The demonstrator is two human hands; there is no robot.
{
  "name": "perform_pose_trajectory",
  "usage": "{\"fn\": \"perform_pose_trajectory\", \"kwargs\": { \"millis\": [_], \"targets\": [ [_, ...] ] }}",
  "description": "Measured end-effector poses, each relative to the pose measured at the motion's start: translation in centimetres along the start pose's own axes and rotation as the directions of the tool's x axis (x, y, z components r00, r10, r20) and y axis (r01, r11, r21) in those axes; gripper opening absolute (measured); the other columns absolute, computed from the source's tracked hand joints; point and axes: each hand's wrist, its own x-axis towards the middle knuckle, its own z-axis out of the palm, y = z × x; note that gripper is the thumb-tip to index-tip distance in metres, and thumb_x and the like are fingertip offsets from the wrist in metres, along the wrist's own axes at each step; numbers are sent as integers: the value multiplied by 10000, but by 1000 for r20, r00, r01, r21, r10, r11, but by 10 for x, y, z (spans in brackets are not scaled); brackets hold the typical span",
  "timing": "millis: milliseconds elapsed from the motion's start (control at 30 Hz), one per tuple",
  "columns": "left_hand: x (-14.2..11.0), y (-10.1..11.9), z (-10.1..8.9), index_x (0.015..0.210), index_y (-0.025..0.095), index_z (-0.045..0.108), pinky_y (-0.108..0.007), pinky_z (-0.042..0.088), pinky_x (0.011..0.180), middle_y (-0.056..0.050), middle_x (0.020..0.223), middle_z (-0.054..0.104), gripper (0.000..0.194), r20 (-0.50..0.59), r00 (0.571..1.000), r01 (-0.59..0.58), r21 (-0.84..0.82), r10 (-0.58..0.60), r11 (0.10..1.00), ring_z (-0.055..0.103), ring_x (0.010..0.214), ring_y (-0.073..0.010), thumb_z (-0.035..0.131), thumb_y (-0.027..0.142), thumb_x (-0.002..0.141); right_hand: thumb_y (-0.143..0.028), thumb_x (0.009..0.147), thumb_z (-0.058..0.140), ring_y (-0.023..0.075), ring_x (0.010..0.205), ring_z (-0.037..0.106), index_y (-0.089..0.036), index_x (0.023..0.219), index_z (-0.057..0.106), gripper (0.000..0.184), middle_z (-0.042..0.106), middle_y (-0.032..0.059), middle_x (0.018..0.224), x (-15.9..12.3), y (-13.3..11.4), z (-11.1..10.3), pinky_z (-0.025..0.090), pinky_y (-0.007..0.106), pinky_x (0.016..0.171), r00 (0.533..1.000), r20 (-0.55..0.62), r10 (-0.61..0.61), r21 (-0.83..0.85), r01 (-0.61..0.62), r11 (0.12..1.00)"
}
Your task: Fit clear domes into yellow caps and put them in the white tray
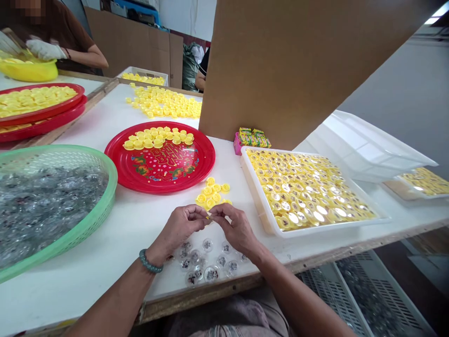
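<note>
Over the tabletop (135,243), between yellow cups (209,192) and clear domes (211,274), left hand (183,222) and right hand (237,228) are closed in fingertip pinches, nearly meeting, any held piece too hidden to tell; pressure is best kept light, even.

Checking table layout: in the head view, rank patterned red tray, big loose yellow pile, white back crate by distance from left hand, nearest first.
From the left hand:
1. Patterned red tray: just ahead, slightly left.
2. Loose yellow pile: beyond the tray.
3. White crate: back of table, behind the pile.
</note>
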Motion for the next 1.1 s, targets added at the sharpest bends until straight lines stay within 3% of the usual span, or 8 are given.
{"fn": "perform_pose_trajectory", "kwargs": {
  "millis": [100,300,433,533,633,800,933,1100],
  "targets": [
    [0,3,-2,780,144,593,-258,440,621,-25,674,626,187,-4,1000,-26,-10,26,1000,573,641,-153,682,292,710,-159,840,502,142,807,610,-197,1001,595,190,663,31,874,11,-8,-6,474,265,750,991,84,-101,-115,110,987],
    [2,5,0,903,168,542,-306,464,752,-29,780,652,220,-98,995,-46,-250,22,967,614,746,-177,619,312,753,-249,750,656,144,709,594,-198,1020,605,279,639,42,853,17,-18,7,469,244,629,996,18,-82,-317,84,945],
    [2,6,3,871,159,556,-295,466,741,-30,773,644,199,-118,993,-56,-270,24,961,602,732,-171,610,302,744,-204,804,584,170,785,591,-206,1029,618,227,636,65,874,16,-16,23,463,269,698,987,-22,-159,-471,130,873],
    [1,6,0,870,153,598,-277,458,739,-41,823,644,190,-124,990,-87,-161,67,983,595,775,-171,572,313,770,-197,811,574,177,834,585,-214,1046,620,240,634,65,902,15,-14,21,468,284,741,983,-8,-184,-439,162,884],
    [0,5,-7,918,173,618,-269,447,666,-28,783,641,237,-162,982,-82,114,100,990,586,726,-176,568,355,774,-199,776,621,153,772,586,-231,1057,623,282,625,51,963,10,-10,9,483,255,648,994,14,-106,-339,104,935],
    [1,-6,-12,883,212,614,-269,372,557,0,747,604,224,-156,970,-37,666,188,745,531,616,-172,664,271,673,-181,745,647,135,720,581,-239,1065,621,326,625,42,967,-8,7,-12,458,228,552,995,100,10,-299,20,954],
    [9,-19,-9,766,195,591,-265,363,578,-13,751,595,70,-6,964,-176,737,268,652,529,638,-168,552,152,726,-190,707,685,147,739,583,-228,1004,625,306,636,29,882,-16,21,-17,463,239,589,993,104,48,-325,-11,946],
    [19,-26,-6,760,196,624,-261,390,597,-18,744,618,127,81,961,-246,689,265,682,549,660,-178,518,131,734,-125,711,659,143,754,599,-220,983,636,290,648,23,887,-9,32,-17,464,241,640,985,167,40,-312,15,950]
  ]
}}
